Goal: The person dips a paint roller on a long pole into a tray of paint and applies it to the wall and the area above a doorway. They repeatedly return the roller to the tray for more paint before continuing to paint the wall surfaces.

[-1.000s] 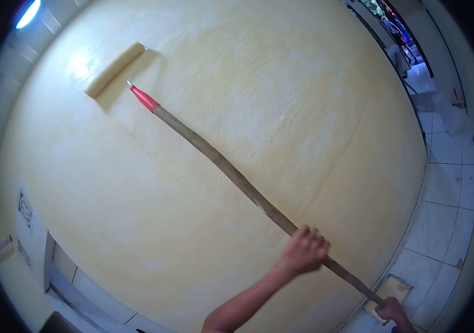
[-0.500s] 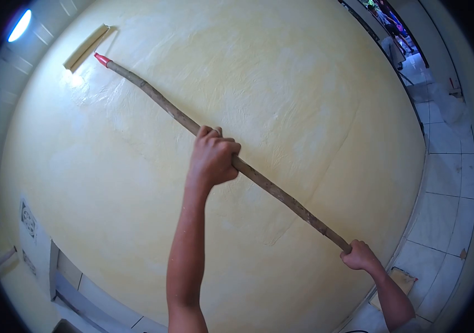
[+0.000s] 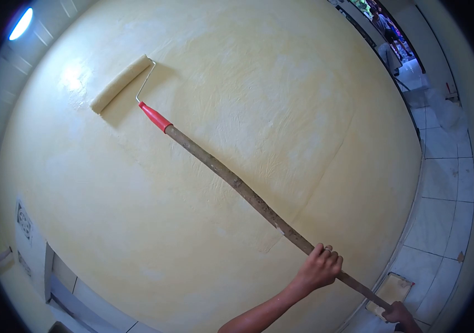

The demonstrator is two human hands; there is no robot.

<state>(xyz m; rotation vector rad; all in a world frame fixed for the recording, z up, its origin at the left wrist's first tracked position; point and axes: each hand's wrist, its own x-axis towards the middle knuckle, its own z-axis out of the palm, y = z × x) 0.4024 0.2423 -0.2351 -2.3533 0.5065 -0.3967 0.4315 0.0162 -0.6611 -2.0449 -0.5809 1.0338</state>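
Paint roller [image 3: 121, 84] lies flat on yellow wall [image 3: 259, 72], toward its upper-left; red handle [image 3: 155, 117] joins wooden pole [image 3: 237, 186] running down-right; left hand [image 3: 319, 268] has fingers wrapped tight round pole's lower part; right hand [image 3: 398, 313] is closed on butt end, partly cut off; paint tray [image 3: 393, 289] is on tiled floor [image 3: 442, 183], just beside it.

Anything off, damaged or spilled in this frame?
The roller sits on a rough, knobby stick fitted into the red handle, slightly crooked rather than a straight pole. The wall shows a ridge line ending in an angular patch edge near the left hand. No spill visible.
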